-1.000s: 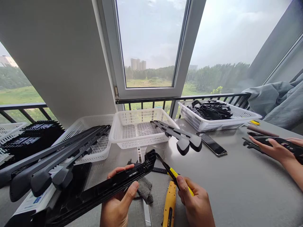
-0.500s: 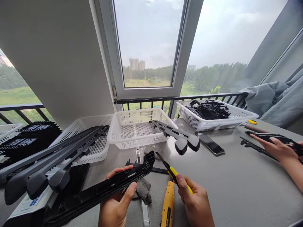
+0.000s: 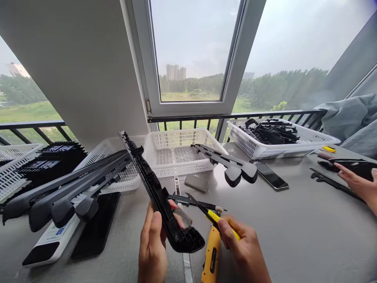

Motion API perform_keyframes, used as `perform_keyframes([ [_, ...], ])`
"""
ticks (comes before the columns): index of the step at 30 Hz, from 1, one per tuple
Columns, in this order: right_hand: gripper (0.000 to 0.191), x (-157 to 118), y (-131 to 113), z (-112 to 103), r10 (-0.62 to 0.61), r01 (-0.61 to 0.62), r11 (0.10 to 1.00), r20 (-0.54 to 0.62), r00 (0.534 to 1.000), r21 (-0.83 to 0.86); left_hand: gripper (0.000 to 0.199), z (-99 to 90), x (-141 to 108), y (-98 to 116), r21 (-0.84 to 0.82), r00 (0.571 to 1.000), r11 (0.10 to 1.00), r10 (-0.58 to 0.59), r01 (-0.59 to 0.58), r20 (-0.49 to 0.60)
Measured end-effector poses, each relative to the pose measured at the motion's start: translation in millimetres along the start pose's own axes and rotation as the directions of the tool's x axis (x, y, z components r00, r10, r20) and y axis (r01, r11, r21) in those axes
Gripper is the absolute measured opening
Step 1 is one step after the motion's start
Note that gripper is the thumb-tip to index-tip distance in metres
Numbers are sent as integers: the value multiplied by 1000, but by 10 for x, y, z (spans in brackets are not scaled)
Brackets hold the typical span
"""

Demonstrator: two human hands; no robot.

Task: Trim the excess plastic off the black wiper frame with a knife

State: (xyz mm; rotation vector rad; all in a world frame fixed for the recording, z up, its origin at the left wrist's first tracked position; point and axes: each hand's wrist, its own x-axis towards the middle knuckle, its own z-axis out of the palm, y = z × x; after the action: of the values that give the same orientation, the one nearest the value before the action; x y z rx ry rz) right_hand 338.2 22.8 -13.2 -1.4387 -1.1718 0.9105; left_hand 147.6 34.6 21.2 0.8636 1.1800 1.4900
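My left hand (image 3: 154, 243) is closed around a long black plastic trim part (image 3: 154, 184), tilted with its narrow end up and left. Its ribbed inner side faces me, and the wide curved end lies low, near my right hand (image 3: 243, 247). That hand grips a yellow-and-black utility knife (image 3: 219, 220), the dark blade pointing up and left, apart from the part. Below the knife lies a yellow handheld tool (image 3: 211, 253). Behind them are a caliper (image 3: 181, 199) and a rough grey pad (image 3: 184, 217), partly hidden by my left fingers.
Several dark trim parts (image 3: 66, 198) rest across a white basket (image 3: 132, 181) at left. More trim parts (image 3: 232, 167) lean on the middle basket (image 3: 179, 169). A phone (image 3: 272, 176), a basket of black pieces (image 3: 265, 151) and another person's hand (image 3: 357, 182) are at right.
My left hand has turned the trim part from lying low toward the left to standing steeply, wide end now at the bottom. The knife stays in my right hand. The view has shifted slightly left.
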Motion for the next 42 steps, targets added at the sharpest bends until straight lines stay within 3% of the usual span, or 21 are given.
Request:
perform_keyframes([
  [4, 60, -52, -88, 2, -65, 65, 998, 75, 995, -7, 58, 36, 9, 78, -28, 988, 988, -150, 151, 23],
  [9, 62, -100, -78, -28, -140, 154, 983, 131, 981, -103, 62, 48, 68, 52, -221, 953, 927, -300, 302, 44],
  [17, 69, -161, -58, -4, -84, 128, 964, 191, 978, -232, 58, 22, 90, 64, -566, 932, 742, -309, 361, 189],
  [20, 65, -143, -73, 27, -83, 131, 962, 203, 976, -239, 58, 67, 67, 83, -628, 926, 688, -344, 363, 158],
  [23, 65, -127, -95, 45, -88, 131, 966, 193, 977, -221, 56, 125, 48, 83, -669, 921, 671, -387, 319, 51],
  [27, 63, -122, -83, 77, -99, 135, 973, 194, 976, -185, 42, 164, 28, 40, -692, 938, 690, -342, 214, -51],
  [30, 61, -111, -26, 117, -111, 148, 976, 217, 970, -162, 42, 159, 12, 4, -664, 953, 720, -302, 201, -39],
  [42, 61, -51, -107, 191, -142, 167, 978, 191, 971, -125, 95, 196, -50, -151, -619, 954, 727, -241, 297, 176],
])
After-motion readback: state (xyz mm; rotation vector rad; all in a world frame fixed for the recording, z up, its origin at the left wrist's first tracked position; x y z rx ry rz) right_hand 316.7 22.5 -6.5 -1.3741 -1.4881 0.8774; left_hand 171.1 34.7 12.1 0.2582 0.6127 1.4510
